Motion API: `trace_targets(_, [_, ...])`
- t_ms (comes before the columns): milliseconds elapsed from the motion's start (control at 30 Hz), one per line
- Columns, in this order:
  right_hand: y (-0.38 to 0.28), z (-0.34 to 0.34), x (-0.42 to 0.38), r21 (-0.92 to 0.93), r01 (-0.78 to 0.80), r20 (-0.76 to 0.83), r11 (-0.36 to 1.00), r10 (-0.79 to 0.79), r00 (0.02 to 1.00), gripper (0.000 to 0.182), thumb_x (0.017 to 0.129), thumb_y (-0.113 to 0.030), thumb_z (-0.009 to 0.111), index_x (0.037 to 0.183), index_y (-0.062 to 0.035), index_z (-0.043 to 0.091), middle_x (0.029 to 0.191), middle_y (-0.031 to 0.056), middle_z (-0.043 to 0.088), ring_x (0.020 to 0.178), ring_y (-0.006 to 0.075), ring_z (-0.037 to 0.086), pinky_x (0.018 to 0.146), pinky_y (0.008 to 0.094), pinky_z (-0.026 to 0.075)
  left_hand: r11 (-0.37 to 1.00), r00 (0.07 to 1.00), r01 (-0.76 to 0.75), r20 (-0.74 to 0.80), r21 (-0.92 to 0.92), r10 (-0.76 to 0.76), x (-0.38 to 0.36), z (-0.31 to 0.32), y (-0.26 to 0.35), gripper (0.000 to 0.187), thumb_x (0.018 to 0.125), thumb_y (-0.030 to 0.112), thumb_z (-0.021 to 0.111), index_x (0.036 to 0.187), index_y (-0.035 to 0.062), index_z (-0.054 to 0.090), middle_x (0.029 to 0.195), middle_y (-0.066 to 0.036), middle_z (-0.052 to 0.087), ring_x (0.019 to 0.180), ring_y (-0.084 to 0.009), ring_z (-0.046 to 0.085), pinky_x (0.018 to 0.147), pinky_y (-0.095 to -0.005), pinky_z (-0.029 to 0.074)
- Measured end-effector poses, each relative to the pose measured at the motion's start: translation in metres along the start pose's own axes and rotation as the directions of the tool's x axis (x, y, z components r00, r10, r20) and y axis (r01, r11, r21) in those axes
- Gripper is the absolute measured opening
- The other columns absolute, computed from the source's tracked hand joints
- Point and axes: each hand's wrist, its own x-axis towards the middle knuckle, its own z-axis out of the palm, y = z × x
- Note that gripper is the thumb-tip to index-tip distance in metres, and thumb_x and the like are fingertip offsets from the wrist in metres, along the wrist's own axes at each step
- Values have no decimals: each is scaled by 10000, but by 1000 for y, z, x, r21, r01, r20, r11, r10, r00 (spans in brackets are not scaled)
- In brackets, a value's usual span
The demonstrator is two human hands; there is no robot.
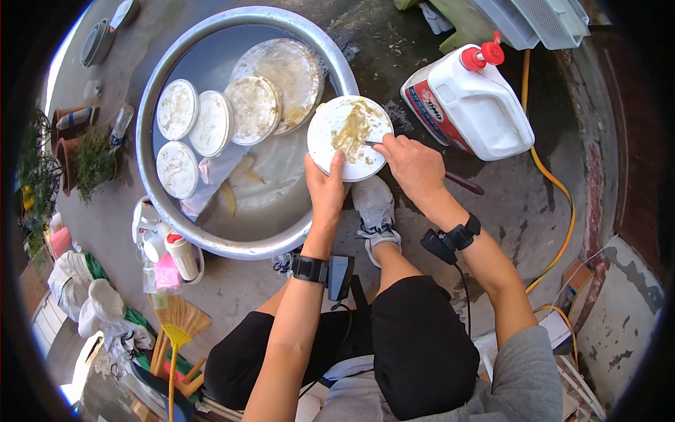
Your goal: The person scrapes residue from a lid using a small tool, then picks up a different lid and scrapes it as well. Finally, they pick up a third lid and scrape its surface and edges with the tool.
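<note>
Pinched closed on one stained white disc (365, 121), the left hand (325, 188) sets its thumb on the disc's face, beside the rim of one metal basin (146, 151). The right hand (413, 169) grips one thin tool (372, 143) narrowly, its end at the yellowish residue (354, 127). Five more round pieces (177, 171) lie in the basin: one large, four smaller. One white jug (485, 105) stands near the right hand.
</note>
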Motion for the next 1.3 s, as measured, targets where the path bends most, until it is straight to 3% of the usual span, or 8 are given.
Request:
trace_targets(133, [4,1,2,-24,-87,-4,996,87,996,227,922,-333,574,841,-122,554,683,41,583,620,212,628,496,353,493,1000,1000,0,1,-5,0,-1,1,1,402,927,186,629,1212,-34,450,1141,-149,566,1019,-186,550,894,-319,446])
trace_targets(300, [-8,8,-10,30,55,19,998,-55,998,231,926,-334,567,842,-119,553,691,44,584,616,216,628,491,357,492,1000,1000,-5,-4,2,5,0,1,0,400,926,192,631,1204,-34,454,1136,-157,569,1019,-188,550,891,-324,446])
trace_targets(500, [4,2,-4,13,-103,11,995,103,995,223,923,-329,574,843,-121,552,684,54,583,622,229,632,497,362,491,1000,999,-31,-33,-6,31,-1,3,0,396,922,200,635,1186,-39,460,1121,-158,576,1013,-193,553,886,-325,448])
trace_targets(567, [-2,6,-11,31,7,17,1000,-7,1000,222,920,-331,579,838,-126,551,677,49,578,623,226,631,495,360,491,1000,999,-27,-20,-6,27,-1,3,0,397,923,201,635,1185,-40,460,1120,-157,576,1013,-193,553,887,-325,447])
trace_targets(800, [0,7,-4,37,-65,0,997,65,998,224,919,-334,575,845,-125,545,690,39,584,630,210,631,491,355,493,1000,1000,6,-17,12,-6,-2,1,4,399,927,196,629,1197,-41,455,1125,-154,572,1014,-188,550,888,-320,446])
trace_targets(1000, [-2,10,-10,44,55,-1,998,-54,999,224,920,-334,574,848,-125,537,694,41,575,625,209,629,489,347,491,1000,1000,-8,-5,-12,8,-1,1,1,405,926,196,632,1203,-39,453,1128,-153,569,1020,-185,547,892,-317,445])
trace_targets(1200, [-2,8,-11,34,-71,4,997,71,997,220,927,-332,569,843,-131,536,690,39,569,626,206,630,492,349,494,1000,1000,2,-10,18,-1,-1,0,1,413,922,204,638,1202,-37,454,1127,-151,568,1024,-190,546,898,-324,442])
trace_targets(1300, [-5,8,-21,73,4,37,997,-7,999,229,910,-312,599,836,-105,537,689,45,563,631,226,624,500,368,479,999,1000,25,-2,-23,-25,-1,1,4,412,922,205,639,1201,-36,454,1126,-151,570,1027,-194,546,901,-329,440])
